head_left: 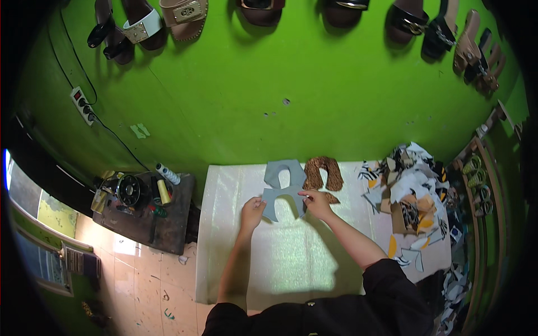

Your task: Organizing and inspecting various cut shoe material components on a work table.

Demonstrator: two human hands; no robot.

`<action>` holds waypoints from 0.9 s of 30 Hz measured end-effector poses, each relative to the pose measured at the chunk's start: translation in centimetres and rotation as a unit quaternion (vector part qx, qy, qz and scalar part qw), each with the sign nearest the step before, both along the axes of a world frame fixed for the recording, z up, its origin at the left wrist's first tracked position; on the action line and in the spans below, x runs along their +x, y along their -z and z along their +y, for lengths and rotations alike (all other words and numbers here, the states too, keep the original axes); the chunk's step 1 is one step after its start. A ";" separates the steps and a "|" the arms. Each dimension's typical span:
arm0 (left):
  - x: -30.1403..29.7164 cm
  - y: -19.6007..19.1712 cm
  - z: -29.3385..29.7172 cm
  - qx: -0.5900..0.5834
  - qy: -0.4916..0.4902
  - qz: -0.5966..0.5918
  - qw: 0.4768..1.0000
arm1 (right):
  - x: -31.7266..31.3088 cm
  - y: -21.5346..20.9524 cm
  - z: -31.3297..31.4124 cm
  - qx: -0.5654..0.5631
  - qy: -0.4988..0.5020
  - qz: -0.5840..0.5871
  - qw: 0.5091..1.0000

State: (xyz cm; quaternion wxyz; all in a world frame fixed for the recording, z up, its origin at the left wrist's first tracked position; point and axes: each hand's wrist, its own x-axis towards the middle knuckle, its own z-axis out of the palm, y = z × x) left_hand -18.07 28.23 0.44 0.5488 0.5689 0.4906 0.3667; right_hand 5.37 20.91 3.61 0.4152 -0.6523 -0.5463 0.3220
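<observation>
Between my two hands is a grey U-shaped cut piece [273, 197], its opening toward me. My left hand [253, 211] pinches its left edge. The fingers of my right hand [317, 204] are closed on its upper right side. Just beyond lies a second grey cut piece [273, 173] of similar shape, flat on the pale shiny table cover [230, 241]. To the right of that rests a leopard-print arched piece [333, 172]. A smaller leopard-print bit [332, 198] shows beside my right hand.
At the table's right end is a heap of material scraps [412, 187], some spilling over the edge. A sewing machine [129, 190] and thread spools [164, 191] stand on a dark table at left. Sandals [188, 18] hang along the green wall [224, 101]. A rack [482, 224] stands far right.
</observation>
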 end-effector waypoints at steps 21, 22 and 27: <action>7.9 6.6 12.7 0.146 -0.127 0.283 0.939 | 3.2 6.0 13.6 -0.111 0.098 -0.196 0.969; 8.0 6.4 12.6 0.126 -0.121 0.304 0.936 | 3.0 6.0 13.5 -0.111 0.099 -0.194 0.970; 9.4 5.3 10.1 0.233 -0.108 0.260 0.931 | 1.3 4.0 11.3 -0.068 0.048 -0.350 0.933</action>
